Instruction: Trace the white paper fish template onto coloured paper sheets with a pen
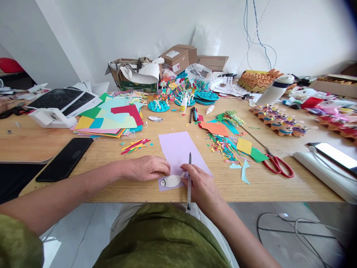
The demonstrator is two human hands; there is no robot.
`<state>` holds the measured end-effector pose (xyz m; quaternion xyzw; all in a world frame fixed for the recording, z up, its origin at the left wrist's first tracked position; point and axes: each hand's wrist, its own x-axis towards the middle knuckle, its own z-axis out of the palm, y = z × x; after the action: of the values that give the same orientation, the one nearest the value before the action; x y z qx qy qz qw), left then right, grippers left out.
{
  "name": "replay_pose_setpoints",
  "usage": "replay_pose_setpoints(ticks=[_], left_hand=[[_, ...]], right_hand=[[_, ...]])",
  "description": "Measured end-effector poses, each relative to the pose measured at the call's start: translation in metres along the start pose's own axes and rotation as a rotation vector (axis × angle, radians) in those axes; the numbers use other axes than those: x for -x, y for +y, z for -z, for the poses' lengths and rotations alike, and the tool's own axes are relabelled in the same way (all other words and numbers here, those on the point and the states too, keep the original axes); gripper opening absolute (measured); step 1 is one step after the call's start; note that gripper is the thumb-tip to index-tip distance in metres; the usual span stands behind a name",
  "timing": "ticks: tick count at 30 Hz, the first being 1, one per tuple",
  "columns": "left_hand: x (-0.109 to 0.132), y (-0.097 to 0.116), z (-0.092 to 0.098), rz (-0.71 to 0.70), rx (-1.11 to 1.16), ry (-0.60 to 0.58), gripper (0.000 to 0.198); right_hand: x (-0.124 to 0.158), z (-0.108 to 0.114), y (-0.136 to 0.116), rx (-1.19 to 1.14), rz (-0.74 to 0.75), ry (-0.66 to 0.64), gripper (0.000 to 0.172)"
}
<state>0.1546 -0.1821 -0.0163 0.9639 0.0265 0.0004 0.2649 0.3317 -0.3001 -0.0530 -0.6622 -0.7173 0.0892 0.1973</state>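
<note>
While the cut-out fish (171,181) lies on lilac paper (181,149), lower centre, I see that sheet's exposed part unmarked.
From my remote seat: left hand (145,167) loose beside the fish, fingers bent, nothing visibly grasped; right hand (200,182) curled at the tail, gripping a pen (189,190).

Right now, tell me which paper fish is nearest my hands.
The paper fish on the lilac sheet, by your right hand; the other fish lies farther off, on the tabletop beside the stack of coloured paper.
</note>
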Motion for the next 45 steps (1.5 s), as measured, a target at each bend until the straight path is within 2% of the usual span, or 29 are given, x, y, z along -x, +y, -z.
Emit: replay_pose_setpoints(ticks=[11,20,24,31,37,41,45], left_hand=[[0.002,-0.003,-0.002,0.001,-0.016,-0.007,0.027],[0.001,-0.004,-0.003,-0.011,-0.025,0.044,0.030],[0.000,0.002,-0.001,-0.038,-0.045,0.076,0.032],[-0.007,0.017,-0.011,-0.080,-0.167,0.009,0.026],[-0.007,0.015,-0.015,-0.131,-0.206,0.064,0.027],[-0.006,0.014,-0.015,-0.106,-0.192,0.048,0.028],[-0.004,0.012,-0.016,-0.106,-0.178,0.027,0.030]], right_hand=[[0.005,0.000,0.004,0.014,0.061,0.017,0.025],[0.005,0.001,0.002,0.042,0.067,0.017,0.026],[0.004,0.002,0.001,0.037,0.058,0.008,0.026],[0.005,0.003,0.002,0.038,0.055,-0.002,0.023],[0.004,0.001,0.001,0.036,0.055,0.009,0.023],[0.004,0.012,0.011,-0.123,0.042,0.100,0.020],[0.008,0.036,0.026,-0.322,-0.080,0.258,0.021]])
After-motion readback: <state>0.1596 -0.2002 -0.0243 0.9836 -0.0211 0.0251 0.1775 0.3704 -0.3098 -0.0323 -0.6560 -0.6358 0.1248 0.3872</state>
